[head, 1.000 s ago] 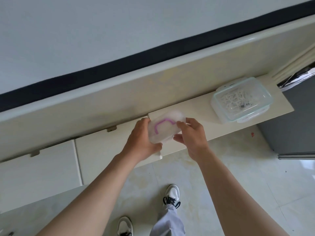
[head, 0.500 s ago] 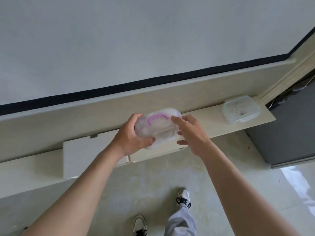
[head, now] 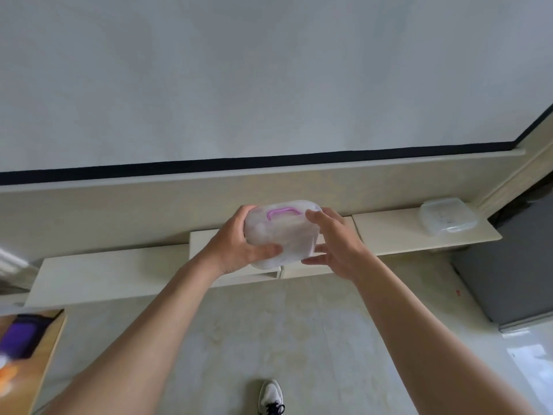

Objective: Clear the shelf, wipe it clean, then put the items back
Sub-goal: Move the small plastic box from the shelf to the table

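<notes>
**Frosted box held in both grips, off the shelf**

My left grip [head: 236,247] is closed round the left end of the frosted box [head: 281,235], fingers curled over the far side and the thumb lying across the near face. My right grip [head: 338,247] clasps the right end more loosely, with the index finger on the lid and the thumb under the lower edge. Between them the box is carried level, its purple handle [head: 283,211] facing up at me.

The box hangs in the air in front of the shelf [head: 389,232] and touches nothing but my two grips. Farther right on the same shelf sits a clear lidded container [head: 447,215], well apart from the box and close to the grey cabinet [head: 508,265]. At the lower left edge I see a wooden surface [head: 45,348] with a blurred purple thing [head: 21,336] on it; I cannot tell what that is. Pale floor [head: 269,330] and one shoe [head: 270,396] show below.

I judge this to be the clearing step. One item is lifted and one is left on the shelf, and I see no cloth in the frame. The frame alone cannot rule out that the box is going back.

The next move, as I read it, is to carry the box to the wooden surface at the left. It should stay level, since I cannot tell what is inside. Then I would go for the clear container.
</notes>
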